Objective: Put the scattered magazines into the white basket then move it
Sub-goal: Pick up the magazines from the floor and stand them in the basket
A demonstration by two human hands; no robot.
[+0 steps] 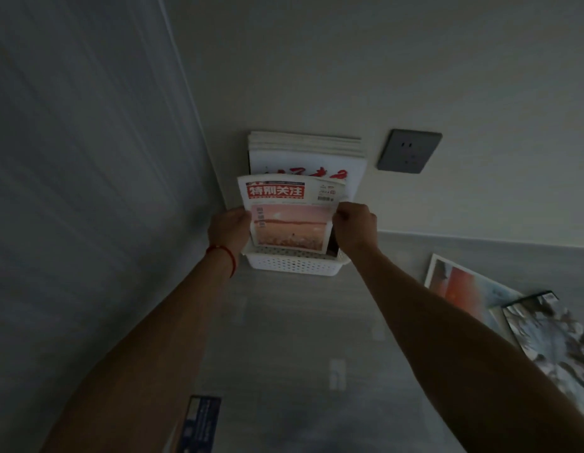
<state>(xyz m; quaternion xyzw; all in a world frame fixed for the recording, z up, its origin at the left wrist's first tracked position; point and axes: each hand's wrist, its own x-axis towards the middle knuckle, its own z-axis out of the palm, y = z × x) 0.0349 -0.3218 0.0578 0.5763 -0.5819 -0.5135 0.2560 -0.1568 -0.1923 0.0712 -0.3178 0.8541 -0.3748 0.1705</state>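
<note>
The left hand and right hand pinch the side edges of a glossy red-titled magazine, standing upright in the perforated white plastic basket against the wall. Behind it stands a stack of perhaps five flat magazines. Two more magazines lie on the floor at right, a blue one nearer.

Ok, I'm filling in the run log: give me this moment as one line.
left hand + right hand: gripping magazine | lowering into white basket | more magazines on floor
</note>
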